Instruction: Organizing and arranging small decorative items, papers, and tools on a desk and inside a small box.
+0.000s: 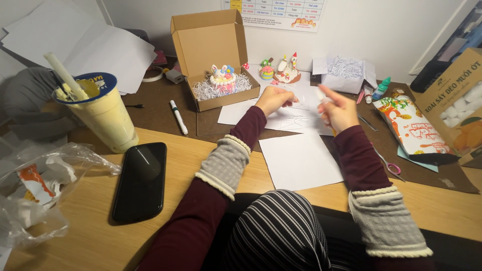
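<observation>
Holding a clear plastic sheet [293, 113] just above the desk mat [150, 113], the left hand [273, 99] pinches its near edge while the right hand [339, 111] closes around a blurred pen-like tool [324, 98]. Thin, slippery and floppy, the sheet likely handles best by its edges.

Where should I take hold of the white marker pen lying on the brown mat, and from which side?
Take the white marker pen at mid-barrel, from above, with the grip across its width. It lies flat on the brown mat, running away from the person, its dark cap at the far end. Both long sides look free; the open cardboard box sits to its right.
</observation>
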